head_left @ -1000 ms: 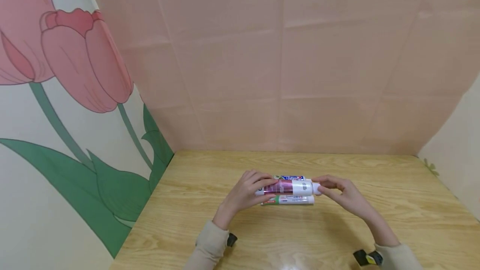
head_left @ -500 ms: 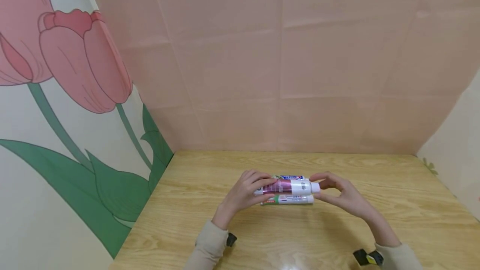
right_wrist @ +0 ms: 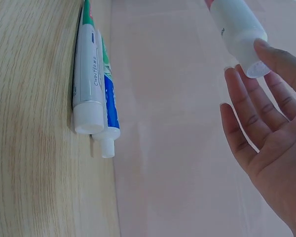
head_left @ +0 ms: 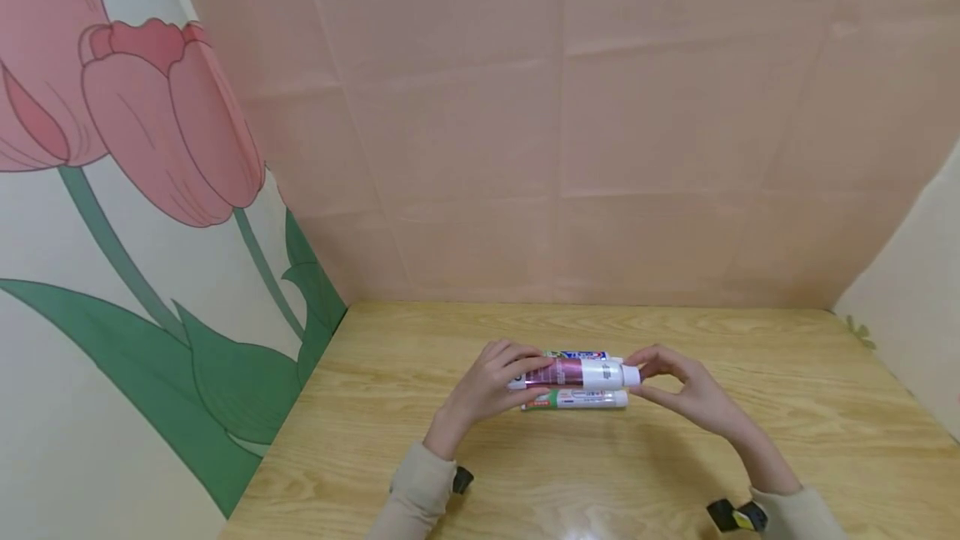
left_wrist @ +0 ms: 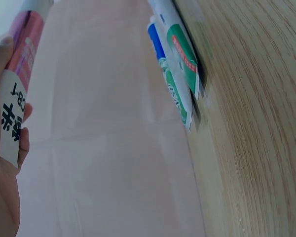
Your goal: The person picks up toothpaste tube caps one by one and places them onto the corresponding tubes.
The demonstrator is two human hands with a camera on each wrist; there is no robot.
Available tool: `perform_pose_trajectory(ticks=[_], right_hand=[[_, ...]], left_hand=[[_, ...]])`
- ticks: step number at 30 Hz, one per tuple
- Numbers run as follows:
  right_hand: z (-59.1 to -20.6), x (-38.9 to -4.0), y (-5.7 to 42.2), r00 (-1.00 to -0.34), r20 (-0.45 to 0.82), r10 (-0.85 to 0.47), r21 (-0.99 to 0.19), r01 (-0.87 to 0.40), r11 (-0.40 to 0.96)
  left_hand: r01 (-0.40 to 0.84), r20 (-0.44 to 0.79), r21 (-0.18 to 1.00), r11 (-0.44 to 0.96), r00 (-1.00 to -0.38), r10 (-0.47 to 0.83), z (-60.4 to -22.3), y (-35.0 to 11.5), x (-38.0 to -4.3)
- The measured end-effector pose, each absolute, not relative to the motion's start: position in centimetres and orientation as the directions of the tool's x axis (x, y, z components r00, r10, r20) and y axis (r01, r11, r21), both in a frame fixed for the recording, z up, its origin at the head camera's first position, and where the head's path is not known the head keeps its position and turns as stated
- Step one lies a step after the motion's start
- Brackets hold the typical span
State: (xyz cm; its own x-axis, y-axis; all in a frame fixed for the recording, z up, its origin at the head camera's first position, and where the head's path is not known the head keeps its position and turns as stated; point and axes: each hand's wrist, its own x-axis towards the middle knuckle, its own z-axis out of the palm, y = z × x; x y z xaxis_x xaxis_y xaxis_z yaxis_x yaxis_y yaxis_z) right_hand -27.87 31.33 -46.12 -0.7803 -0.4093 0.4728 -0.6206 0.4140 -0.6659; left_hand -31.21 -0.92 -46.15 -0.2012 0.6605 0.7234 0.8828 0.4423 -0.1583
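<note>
A pink-and-white toothpaste tube (head_left: 573, 373) is held level above the table, its white cap (head_left: 631, 376) to the right. My left hand (head_left: 483, 382) grips the tube's flat end, thumb below and fingers over the top. In the left wrist view that end bears a white label (left_wrist: 12, 116) with dark writing. My right hand (head_left: 690, 394) has its thumb and fingertips on either side of the cap, pinching it; the other fingers spread loosely in the right wrist view. Beneath the held tube lie a green-and-white toothpaste tube (right_wrist: 88, 74) and a blue-and-green one (right_wrist: 110, 98).
The wood-grain table (head_left: 360, 457) runs back to a pink cloth backdrop (head_left: 555, 148). A wall with painted tulips (head_left: 172, 123) stands along the left, and a pale wall (head_left: 922, 273) along the right.
My right thumb and fingers shift slightly around the cap, moving apart and then back in on it. The left hand and the tube stay nearly still.
</note>
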Motion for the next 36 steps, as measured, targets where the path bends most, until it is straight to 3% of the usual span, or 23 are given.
perform_pose_trajectory(ticks=[21, 36], right_hand=[[-46.28, -27.05, 31.1, -0.823, 0.413, -0.39, -0.7, -0.56, 0.442], [-46.21, -27.17, 31.02, -0.786, 0.438, -0.436, -0.73, -0.594, 0.338]], left_hand=[[0.892, 0.732, -0.181, 0.413, -0.158, 0.663, -46.16, -1.25, -30.59], [0.893, 0.735, -0.186, 0.41, -0.15, 0.661, -46.15, -1.08, -30.54]])
